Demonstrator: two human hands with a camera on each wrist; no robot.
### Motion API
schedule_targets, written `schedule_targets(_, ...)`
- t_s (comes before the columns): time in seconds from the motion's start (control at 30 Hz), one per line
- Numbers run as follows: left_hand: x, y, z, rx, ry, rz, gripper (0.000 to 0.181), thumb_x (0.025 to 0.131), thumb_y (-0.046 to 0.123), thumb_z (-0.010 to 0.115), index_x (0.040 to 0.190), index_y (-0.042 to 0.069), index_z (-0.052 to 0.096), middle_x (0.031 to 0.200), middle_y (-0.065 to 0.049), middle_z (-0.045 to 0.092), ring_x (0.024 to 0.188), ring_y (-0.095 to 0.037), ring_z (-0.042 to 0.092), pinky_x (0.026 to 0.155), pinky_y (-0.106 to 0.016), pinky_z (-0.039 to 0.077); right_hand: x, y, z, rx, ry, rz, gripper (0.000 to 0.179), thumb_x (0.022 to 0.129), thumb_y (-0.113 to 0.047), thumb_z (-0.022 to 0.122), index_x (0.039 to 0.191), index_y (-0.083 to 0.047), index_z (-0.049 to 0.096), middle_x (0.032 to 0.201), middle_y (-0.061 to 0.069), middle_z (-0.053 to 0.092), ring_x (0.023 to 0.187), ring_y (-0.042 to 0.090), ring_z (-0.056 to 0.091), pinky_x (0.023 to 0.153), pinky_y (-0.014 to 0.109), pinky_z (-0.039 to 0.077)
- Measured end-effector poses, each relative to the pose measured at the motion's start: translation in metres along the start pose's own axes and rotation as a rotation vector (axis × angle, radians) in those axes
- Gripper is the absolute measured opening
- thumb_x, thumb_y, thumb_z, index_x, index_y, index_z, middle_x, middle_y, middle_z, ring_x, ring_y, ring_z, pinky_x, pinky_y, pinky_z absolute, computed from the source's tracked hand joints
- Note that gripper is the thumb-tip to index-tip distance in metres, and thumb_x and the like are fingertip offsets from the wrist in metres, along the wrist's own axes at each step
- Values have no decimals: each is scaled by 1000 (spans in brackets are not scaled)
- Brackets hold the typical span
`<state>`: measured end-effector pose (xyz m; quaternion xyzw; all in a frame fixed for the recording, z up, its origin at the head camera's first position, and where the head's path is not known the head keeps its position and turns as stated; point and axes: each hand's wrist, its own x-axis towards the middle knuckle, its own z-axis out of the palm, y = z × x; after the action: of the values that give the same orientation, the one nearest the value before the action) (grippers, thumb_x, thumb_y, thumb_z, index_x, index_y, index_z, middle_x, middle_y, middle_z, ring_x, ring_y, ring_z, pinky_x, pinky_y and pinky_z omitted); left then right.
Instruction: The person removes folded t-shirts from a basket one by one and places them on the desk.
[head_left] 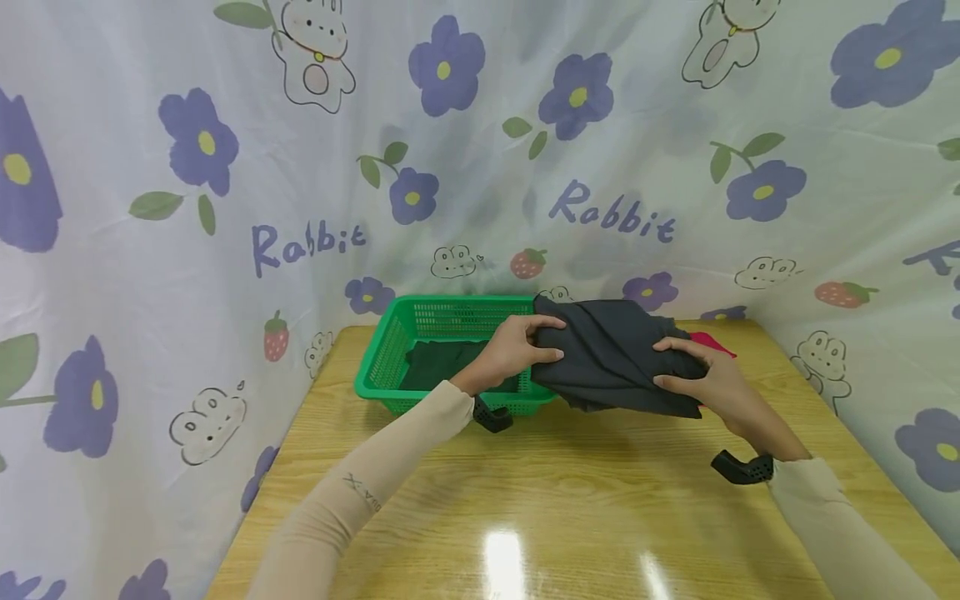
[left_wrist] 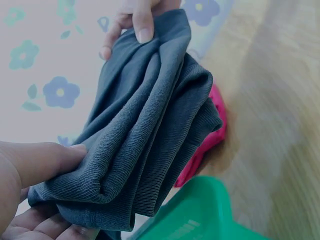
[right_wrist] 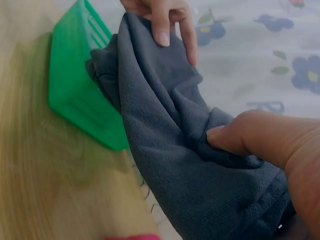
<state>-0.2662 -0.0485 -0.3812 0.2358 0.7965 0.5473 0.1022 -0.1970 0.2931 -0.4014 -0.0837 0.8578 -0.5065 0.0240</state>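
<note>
A folded dark grey piece of clothing [head_left: 607, 354] with ribbed edges hangs above the table, its layers showing in the left wrist view. My left hand [head_left: 513, 350] grips its left end, thumb on top and fingers beneath. At the other end my right hand [head_left: 705, 379] pinches the cloth between thumb and fingers. The garment's left side overlaps the right end of a green plastic basket [head_left: 375, 367] in the head view. Inside the basket lies a dark folded cloth [head_left: 442, 362], partly hidden by my left hand and forearm.
A red cloth [head_left: 712, 342] lies on the wooden table [head_left: 600, 492] at the back right, mostly hidden behind the garment. Behind the table hangs a white curtain [head_left: 480, 142] printed with flowers and rabbits, which also runs along both sides.
</note>
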Motion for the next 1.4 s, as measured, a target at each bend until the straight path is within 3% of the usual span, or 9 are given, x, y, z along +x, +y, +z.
schedule_targets(0.33, 5, -3, 31, 15, -48, 32, 46, 92, 10, 80, 135, 18, 69, 132, -3, 64, 103, -13, 68, 81, -29, 59, -23, 25, -16, 39, -13, 3, 56, 94, -29, 80, 142, -12, 56, 166, 24, 17, 148, 53, 22, 87, 15, 47)
schedule_targets(0.5, 4, -3, 45, 66, -62, 32, 46, 92, 11, 80, 136, 18, 68, 133, -3, 64, 104, -11, 67, 82, -27, 57, -31, 39, -20, 20, -13, 36, 59, 94, -30, 79, 145, -14, 54, 165, 27, 17, 147, 54, 21, 85, 17, 47)
schedule_targets(0.63, 5, -8, 56, 105, -69, 23, 47, 92, 13, 80, 137, 20, 68, 133, -3, 65, 106, -9, 67, 82, -25, 56, -37, 50, -22, -19, -8, 37, 59, 94, -29, 80, 145, -12, 55, 163, 27, 23, 146, 53, 23, 96, 37, 49)
schedule_targets(0.77, 5, -15, 68, 95, -79, 8, 47, 92, 11, 80, 137, 20, 68, 134, -4, 64, 109, -10, 67, 83, -24, 56, -43, 61, -21, -25, -2, 42, 59, 94, -28, 80, 144, -10, 56, 162, 27, 26, 146, 54, 22, 103, 62, 40)
schedule_targets(1.03, 5, -25, 88, 120, -95, -22, 47, 91, 13, 82, 135, 23, 69, 131, -1, 66, 106, -8, 66, 81, -23, 56, -53, 82, -24, -23, -20, 100, 61, 93, -30, 80, 146, -12, 55, 162, 30, 23, 147, 55, 20, 101, 59, 42)
schedule_targets(1.23, 2, -32, 101, 113, -102, -31, 47, 90, 12, 83, 133, 23, 70, 128, 0, 68, 105, -8, 67, 79, -22, 56, -60, 93, -24, 16, -31, 123, 61, 92, -27, 80, 145, -10, 55, 163, 31, 20, 148, 57, 13, 107, 74, 30)
schedule_targets(1.4, 0, -40, 111, 135, -113, -69, 46, 89, 14, 83, 132, 25, 71, 126, 3, 68, 103, -6, 65, 79, -21, 55, -65, 104, -24, 10, -27, 142, 62, 91, -26, 81, 145, -9, 55, 163, 30, 22, 148, 57, 13, 106, 77, 27)
